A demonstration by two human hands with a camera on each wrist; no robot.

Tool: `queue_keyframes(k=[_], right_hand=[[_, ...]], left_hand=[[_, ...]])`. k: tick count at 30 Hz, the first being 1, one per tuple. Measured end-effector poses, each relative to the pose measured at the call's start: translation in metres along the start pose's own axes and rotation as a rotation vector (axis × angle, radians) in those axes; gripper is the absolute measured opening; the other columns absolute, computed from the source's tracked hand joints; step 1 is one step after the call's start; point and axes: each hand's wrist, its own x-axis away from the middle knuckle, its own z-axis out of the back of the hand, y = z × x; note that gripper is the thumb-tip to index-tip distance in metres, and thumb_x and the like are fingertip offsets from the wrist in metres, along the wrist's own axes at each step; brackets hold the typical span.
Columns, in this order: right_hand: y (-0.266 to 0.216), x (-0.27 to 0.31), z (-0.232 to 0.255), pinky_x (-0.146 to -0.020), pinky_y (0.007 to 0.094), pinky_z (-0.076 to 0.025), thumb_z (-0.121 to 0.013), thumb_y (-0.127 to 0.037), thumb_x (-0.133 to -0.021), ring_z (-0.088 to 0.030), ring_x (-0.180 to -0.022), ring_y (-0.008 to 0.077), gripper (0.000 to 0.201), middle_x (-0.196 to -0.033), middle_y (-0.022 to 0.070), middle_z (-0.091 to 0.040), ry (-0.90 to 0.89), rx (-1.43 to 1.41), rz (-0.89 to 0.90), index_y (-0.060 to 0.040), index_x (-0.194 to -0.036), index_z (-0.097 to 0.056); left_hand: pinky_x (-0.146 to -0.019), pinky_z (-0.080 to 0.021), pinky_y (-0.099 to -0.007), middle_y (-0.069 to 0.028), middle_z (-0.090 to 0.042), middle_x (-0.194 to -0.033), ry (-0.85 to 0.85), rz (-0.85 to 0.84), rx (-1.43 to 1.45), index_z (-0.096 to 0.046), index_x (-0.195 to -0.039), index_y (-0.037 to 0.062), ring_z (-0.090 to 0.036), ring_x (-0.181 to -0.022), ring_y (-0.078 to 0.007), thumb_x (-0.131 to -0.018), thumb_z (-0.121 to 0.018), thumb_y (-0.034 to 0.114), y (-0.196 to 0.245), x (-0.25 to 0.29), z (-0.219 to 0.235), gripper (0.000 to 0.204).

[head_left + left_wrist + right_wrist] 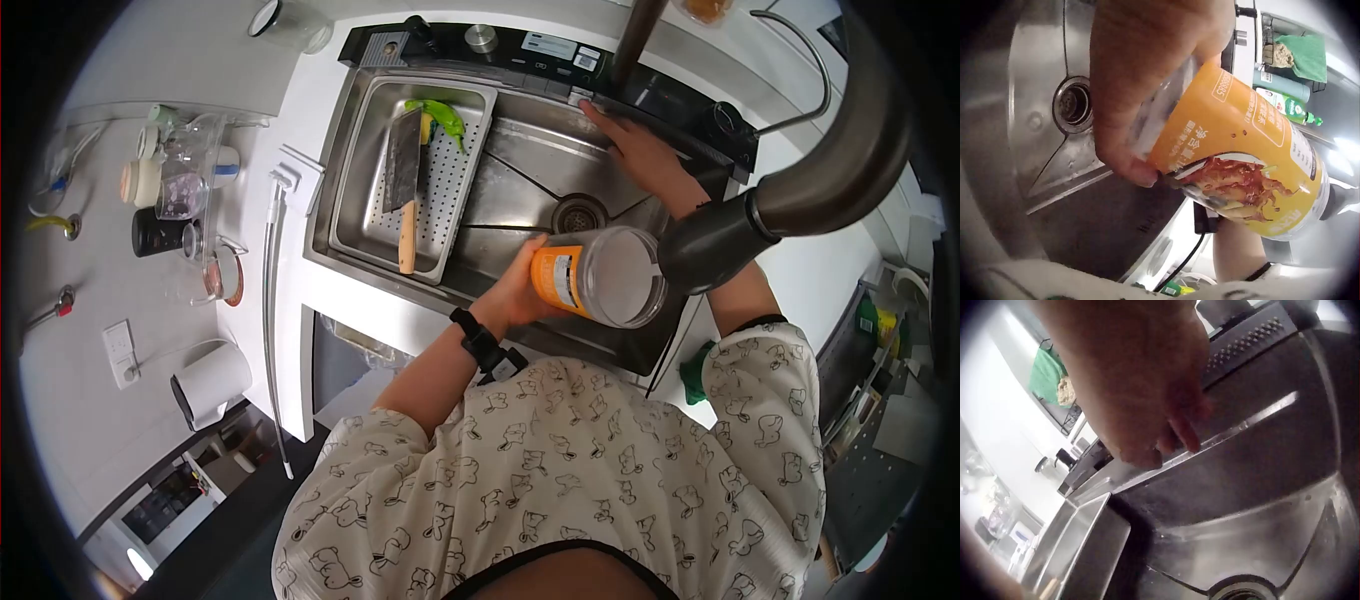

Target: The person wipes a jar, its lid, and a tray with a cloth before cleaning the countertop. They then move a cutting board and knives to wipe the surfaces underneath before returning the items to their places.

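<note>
My left hand grips a clear jar with an orange label over the sink's near side. Its round end is beside the dark faucet head in the head view; whether they touch, I cannot tell. Over at the sink's back edge, my right hand reaches out, its fingertips at a small pale piece on the rim; contact is unclear. Seen from the right wrist, that hand has its fingers slightly bent, holding nothing visible.
A perforated tray at the sink's left holds a cleaver and green peppers. The drain lies between tray and faucet. A black control panel runs along the back; a white squeegee stands left.
</note>
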Motion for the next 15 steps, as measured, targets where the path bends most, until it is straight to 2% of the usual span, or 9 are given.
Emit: queue_keyframes(k=[2, 3, 5, 6, 8, 9, 11, 14, 15], right_hand=[[0.007, -0.003, -0.009, -0.089, 0.0371, -0.046, -0.052, -0.005, -0.085, -0.055, -0.104, 0.0286, 0.074, -0.122, 0.0134, -0.052, 0.195, -0.252, 0.224, -0.0349, -0.144, -0.019], [0.008, -0.006, -0.011, -0.089, 0.0371, -0.046, -0.052, -0.005, -0.085, -0.055, -0.104, 0.0286, 0.074, -0.122, 0.0134, -0.052, 0.196, -0.253, 0.221, -0.0349, -0.144, -0.019], [0.012, -0.010, -0.016, -0.092, 0.0330, -0.043, -0.052, -0.006, -0.087, -0.052, -0.111, 0.0225, 0.067, -0.133, 0.0109, -0.046, 0.051, -0.569, 0.186, -0.0268, -0.145, -0.023], [0.008, -0.009, -0.013, -0.092, 0.0330, -0.043, -0.052, -0.006, -0.087, -0.052, -0.111, 0.0225, 0.067, -0.133, 0.0109, -0.046, 0.048, -0.572, 0.183, -0.0268, -0.145, -0.023], [0.003, -0.010, -0.005, -0.086, 0.0279, -0.042, -0.050, -0.008, -0.090, -0.051, -0.112, 0.0164, 0.059, -0.136, 0.0059, -0.044, -0.097, -0.791, 0.026, -0.0209, -0.144, -0.029], [0.003, -0.011, -0.004, -0.086, 0.0279, -0.042, -0.050, -0.008, -0.090, -0.051, -0.112, 0.0164, 0.059, -0.136, 0.0059, -0.044, -0.102, -0.791, 0.027, -0.0209, -0.144, -0.029], [0.001, -0.013, -0.003, -0.081, 0.0225, -0.040, -0.048, -0.012, -0.091, -0.050, -0.111, 0.0130, 0.052, -0.135, 0.0017, -0.045, -0.090, -1.074, -0.058, -0.0175, -0.141, -0.034], [-0.002, -0.013, 0.003, -0.079, 0.0206, -0.038, -0.048, -0.016, -0.091, -0.049, -0.113, 0.0117, 0.047, -0.135, -0.0004, -0.045, -0.066, -1.320, -0.150, -0.0163, -0.138, -0.039], [-0.003, -0.012, 0.003, -0.079, 0.0206, -0.038, -0.048, -0.016, -0.091, -0.049, -0.113, 0.0117, 0.047, -0.135, -0.0004, -0.045, -0.068, -1.322, -0.151, -0.0163, -0.138, -0.039]], left_hand=[[-0.095, -0.036, -0.0538, -0.0103, -0.053, -0.122, 0.001, 0.028, -0.023, -0.051, -0.125, 0.0149, -0.049, -0.112, -0.0314, -0.089, -0.028, 0.062, -0.003, -0.005, -0.002, 0.063], [-0.095, -0.036, -0.0538, -0.0103, -0.053, -0.122, 0.002, 0.030, -0.025, -0.051, -0.125, 0.0149, -0.049, -0.112, -0.0314, -0.089, -0.028, 0.062, -0.005, -0.006, -0.002, 0.063], [-0.091, -0.039, -0.0536, -0.0096, -0.053, -0.123, 0.051, 0.062, -0.034, -0.051, -0.125, 0.0161, -0.049, -0.111, -0.0311, -0.090, -0.028, 0.061, -0.009, -0.008, -0.001, 0.061], [-0.091, -0.039, -0.0536, -0.0096, -0.053, -0.123, 0.053, 0.066, -0.032, -0.051, -0.125, 0.0161, -0.049, -0.111, -0.0311, -0.090, -0.028, 0.061, -0.011, -0.007, -0.001, 0.061], [-0.087, -0.041, -0.0529, -0.0095, -0.053, -0.122, 0.055, 0.105, 0.009, -0.051, -0.124, 0.0168, -0.050, -0.109, -0.0310, -0.090, -0.027, 0.060, -0.013, -0.007, -0.002, 0.060], [-0.087, -0.041, -0.0529, -0.0095, -0.053, -0.122, 0.055, 0.105, 0.015, -0.051, -0.124, 0.0168, -0.050, -0.109, -0.0310, -0.090, -0.027, 0.060, -0.015, -0.006, -0.003, 0.060], [-0.086, -0.041, -0.0523, -0.0100, -0.055, -0.119, 0.104, 0.139, 0.046, -0.051, -0.122, 0.0160, -0.051, -0.106, -0.0309, -0.090, -0.027, 0.060, -0.015, -0.003, -0.002, 0.059], [-0.084, -0.044, -0.0502, -0.0121, -0.057, -0.113, 0.069, 0.191, 0.003, -0.052, -0.120, 0.0145, -0.053, -0.102, -0.0304, -0.090, -0.026, 0.059, -0.013, 0.001, 0.005, 0.059], [-0.084, -0.044, -0.0502, -0.0121, -0.057, -0.113, 0.071, 0.192, 0.004, -0.052, -0.120, 0.0145, -0.053, -0.102, -0.0304, -0.090, -0.026, 0.059, -0.014, -0.002, 0.014, 0.059]])
